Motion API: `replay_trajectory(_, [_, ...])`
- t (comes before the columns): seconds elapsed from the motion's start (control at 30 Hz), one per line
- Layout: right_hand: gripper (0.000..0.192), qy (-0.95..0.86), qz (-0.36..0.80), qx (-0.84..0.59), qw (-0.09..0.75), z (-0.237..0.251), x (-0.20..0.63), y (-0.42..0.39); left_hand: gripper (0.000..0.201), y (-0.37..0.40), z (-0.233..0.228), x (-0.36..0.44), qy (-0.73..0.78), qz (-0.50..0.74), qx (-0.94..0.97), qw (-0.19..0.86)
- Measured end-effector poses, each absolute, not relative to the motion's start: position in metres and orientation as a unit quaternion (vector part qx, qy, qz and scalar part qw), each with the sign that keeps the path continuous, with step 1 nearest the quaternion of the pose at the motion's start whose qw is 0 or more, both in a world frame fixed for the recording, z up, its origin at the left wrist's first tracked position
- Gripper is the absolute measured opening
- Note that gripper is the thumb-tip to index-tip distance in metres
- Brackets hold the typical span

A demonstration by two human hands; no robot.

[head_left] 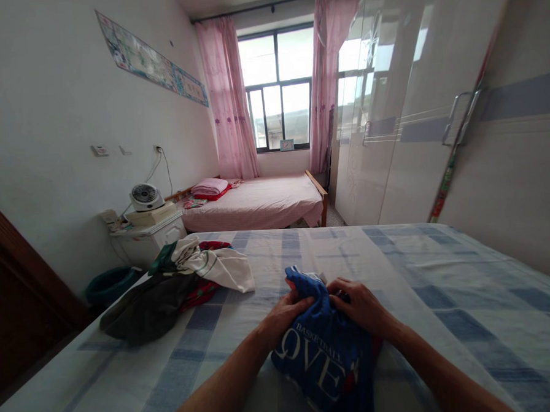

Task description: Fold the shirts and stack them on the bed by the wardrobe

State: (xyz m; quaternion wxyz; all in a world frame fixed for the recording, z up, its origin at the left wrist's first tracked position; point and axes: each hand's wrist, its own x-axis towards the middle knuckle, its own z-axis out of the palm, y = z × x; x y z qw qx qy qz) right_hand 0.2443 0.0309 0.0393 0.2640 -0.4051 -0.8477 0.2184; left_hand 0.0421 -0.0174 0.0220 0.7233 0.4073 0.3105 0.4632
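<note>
A blue garment with white lettering, "BASKETBALL" and part of a larger word, is bunched up over the near part of the bed. My left hand grips its upper left edge, with the thumb lying across the cloth. On the other side, my right hand has its fingers curled into the gathered top of the same garment. Some fingertips of both hands are hidden in the folds. Bits of red show at the garment's lower right side.
A pile of crumpled clothes, dark green, white and red, lies on the checked bedsheet to the left. Beyond stand a nightstand with a small fan, a pink bed and a glossy wardrobe at right.
</note>
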Motion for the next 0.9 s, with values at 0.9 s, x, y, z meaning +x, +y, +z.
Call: replay_trajectory(0.9, [0.017, -0.855, 0.190, -0.410, 0.254, 0.0324, 0.2420, 0.0323, 0.045, -0.0150, 0.0163, 0.0376, 0.350, 0.463, 0.440, 0.685])
